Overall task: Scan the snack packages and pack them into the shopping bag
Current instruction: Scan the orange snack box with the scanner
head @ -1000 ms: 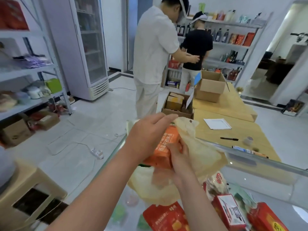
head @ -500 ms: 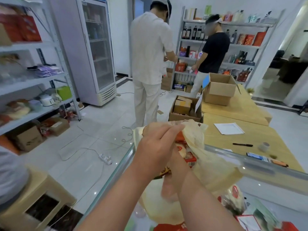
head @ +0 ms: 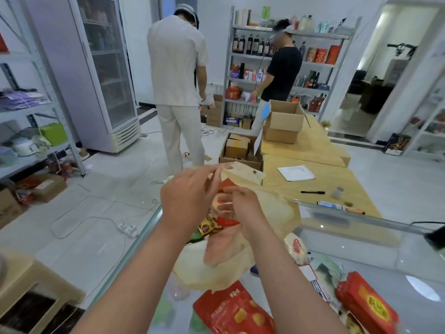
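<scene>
Shopping bag (head: pixel 272 213) (thin, yellowish plastic) is held upright on the glass counter (head: pixel 361 247), its rim pinched by the left hand (head: pixel 190 201), while an orange snack package (head: pixel 226 189) is gripped inside the mouth by the right hand (head: pixel 243 208).

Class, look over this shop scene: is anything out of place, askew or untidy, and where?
Yes. On the floor, a white power strip lies loose with its cable trailing across the tiles, which looks like a tripping risk. An open cardboard box also sits on the floor beside the wooden table. Nothing looks spilled.
</scene>
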{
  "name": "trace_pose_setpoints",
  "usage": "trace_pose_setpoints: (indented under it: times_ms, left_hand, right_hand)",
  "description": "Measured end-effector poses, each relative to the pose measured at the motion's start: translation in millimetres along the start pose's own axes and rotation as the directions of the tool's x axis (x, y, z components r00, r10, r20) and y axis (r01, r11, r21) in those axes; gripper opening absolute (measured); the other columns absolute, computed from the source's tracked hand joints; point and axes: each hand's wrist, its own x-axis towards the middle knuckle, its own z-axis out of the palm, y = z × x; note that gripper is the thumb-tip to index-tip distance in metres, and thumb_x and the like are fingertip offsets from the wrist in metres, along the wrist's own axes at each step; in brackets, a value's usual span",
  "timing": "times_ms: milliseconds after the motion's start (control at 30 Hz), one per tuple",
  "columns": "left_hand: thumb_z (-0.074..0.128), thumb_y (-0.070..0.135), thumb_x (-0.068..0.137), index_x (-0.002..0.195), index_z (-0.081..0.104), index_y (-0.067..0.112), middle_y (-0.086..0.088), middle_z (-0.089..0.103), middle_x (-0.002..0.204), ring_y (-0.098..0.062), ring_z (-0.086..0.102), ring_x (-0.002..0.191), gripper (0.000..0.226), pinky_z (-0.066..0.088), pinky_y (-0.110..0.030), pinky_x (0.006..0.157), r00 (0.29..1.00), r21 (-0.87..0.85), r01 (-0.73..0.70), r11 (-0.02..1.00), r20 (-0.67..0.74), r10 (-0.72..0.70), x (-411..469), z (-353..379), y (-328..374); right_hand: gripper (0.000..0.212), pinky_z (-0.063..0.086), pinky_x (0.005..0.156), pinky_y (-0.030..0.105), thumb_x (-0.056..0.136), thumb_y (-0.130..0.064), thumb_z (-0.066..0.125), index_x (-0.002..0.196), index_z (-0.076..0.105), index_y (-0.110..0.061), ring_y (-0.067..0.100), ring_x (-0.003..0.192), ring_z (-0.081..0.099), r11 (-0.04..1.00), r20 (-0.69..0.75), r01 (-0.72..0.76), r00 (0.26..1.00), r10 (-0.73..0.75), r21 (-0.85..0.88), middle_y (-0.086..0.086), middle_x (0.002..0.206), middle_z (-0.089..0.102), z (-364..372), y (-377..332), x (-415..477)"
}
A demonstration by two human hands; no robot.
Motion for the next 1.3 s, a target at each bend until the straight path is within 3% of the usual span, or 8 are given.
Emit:
trace_pose_setpoints:
  times_ms: [100,200,267,367,433,800,1033,1300]
  left_hand:
    - [0.058,0.034,0.086,0.073,0.072,0.022,0.005,0.057,0.05,-0.014,0.052,0.046,0.023,0.021,-0.016,0.046,0.997,0.001,-0.066,0.998,0.03,0.066,-10.1,-1.5,0.8]
    - [0.053,0.042,0.087,0.078,0.068,0.029,0.011,0.06,0.055,-0.01,0.056,0.054,0.022,0.024,-0.014,0.045,0.932,-0.101,0.021,0.995,0.362,0.017,-24.0,4.9,4.5]
    - [0.05,0.047,0.091,0.085,0.063,0.035,0.014,0.062,0.07,-0.005,0.055,0.066,0.019,0.033,-0.019,0.05,0.687,-0.053,0.036,0.998,0.726,0.013,-30.7,8.1,3.1]
    - [0.055,0.053,0.089,0.098,0.064,0.038,0.015,0.065,0.09,-0.006,0.059,0.083,0.02,0.048,-0.024,0.071,0.142,-0.014,-0.033,0.999,0.99,0.018,-40.2,19.1,9.0]
    - [0.056,0.055,0.088,0.092,0.062,0.037,0.014,0.068,0.081,-0.006,0.064,0.073,0.02,0.05,-0.024,0.069,0.022,-0.004,0.029,1.0,1.0,0.003,-44.4,27.7,17.6]
    - [0.048,0.049,0.094,0.091,0.063,0.03,0.01,0.06,0.079,-0.007,0.052,0.073,0.024,0.038,-0.022,0.055,0.481,-0.198,-0.034,0.98,0.856,0.19,-43.4,70.3,93.1]
    - [0.05,0.046,0.094,0.086,0.065,0.026,0.007,0.062,0.078,-0.009,0.055,0.072,0.026,0.046,-0.026,0.062,0.484,-0.195,0.104,0.975,0.867,0.121,-65.0,93.0,106.5]
    - [0.052,0.044,0.093,0.069,0.052,0.031,0.008,0.057,0.068,-0.006,0.05,0.063,0.028,0.037,-0.024,0.053,0.453,-0.207,0.209,0.956,0.887,0.093,-75.5,97.2,100.8]
  right_hand:
    - [0.028,0.043,0.048,0.029,0.094,-0.006,0.039,0.086,0.065,-0.01,0.021,0.059,0.061,0.973,-0.066,0.14,0.986,-0.154,-0.183,0.006,0.077,0.071,-33.1,-12.8,-24.8]
    - [0.028,0.034,0.042,0.025,0.091,-0.003,0.041,0.075,0.064,-0.007,0.016,0.05,0.054,0.936,-0.055,0.203,0.972,-0.228,-0.288,0.004,0.066,0.067,-75.7,-21.7,-45.4]
    - [0.027,0.032,0.04,0.022,0.09,-0.002,0.042,0.075,0.064,-0.006,0.014,0.046,0.049,0.935,-0.063,0.195,0.973,-0.223,-0.297,0.004,0.063,0.066,-101.8,-26.0,-56.1]
    - [0.028,0.031,0.037,0.018,0.091,0.0,0.042,0.074,0.064,-0.006,0.012,0.043,0.044,0.943,-0.142,0.189,0.962,-0.234,-0.274,0.005,0.062,0.063,-136.7,-23.5,-60.7]
    - [0.027,0.031,0.037,0.015,0.092,-0.001,0.043,0.076,0.064,-0.007,0.013,0.044,0.043,0.947,-0.202,0.175,0.951,-0.233,-0.269,0.005,0.064,0.062,-155.8,-15.7,-60.3]
    - [0.027,0.044,0.059,0.018,0.083,-0.016,0.07,0.108,0.062,-0.016,0.012,0.083,0.058,0.763,-0.1,-0.044,0.995,-0.026,-0.645,0.001,0.102,0.064,-202.1,67.4,-31.3]
    - [0.045,0.051,0.08,0.03,0.074,-0.039,0.071,0.114,0.057,-0.023,0.018,0.094,0.059,0.437,0.023,0.04,0.999,-0.044,-0.898,-0.002,0.108,0.061,-183.6,101.3,-3.6]
    - [0.021,0.047,0.066,0.033,0.095,-0.028,0.055,0.091,0.065,-0.011,0.02,0.076,0.062,0.741,-0.12,0.146,0.948,-0.293,-0.656,0.005,0.082,0.066,-190.4,96.0,-10.9]
